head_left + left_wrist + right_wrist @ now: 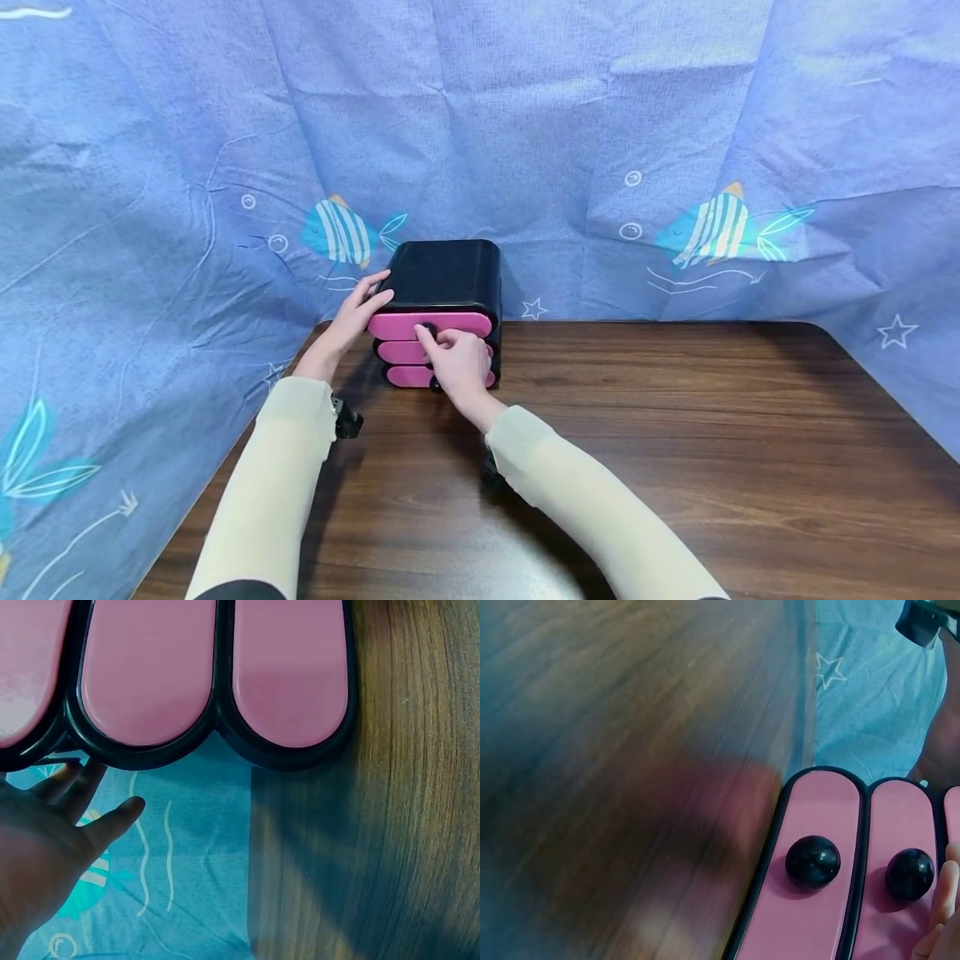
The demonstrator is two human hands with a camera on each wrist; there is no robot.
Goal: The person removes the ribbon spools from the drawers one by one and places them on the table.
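Note:
A small black chest of drawers [446, 271] with three pink, round-ended drawer fronts [396, 327] stands at the back of the table. My left hand [350, 323] rests against its upper left side, fingers spread; the left wrist view shows those fingers [112, 823] at the black rim. With thumb and fingertips my right hand [461, 362] pinches the black knob [430, 327] of the top drawer, partly covering the middle drawer. The two lower knobs, middle [909, 874] and bottom [813, 862], show in the right wrist view, where the top knob is out of sight.
A brown wood-grain table [675, 433] lies under the chest and reaches far to the right. Behind and to the left hangs a blue cloth [525, 125] printed with fish and stars, close to the chest's back.

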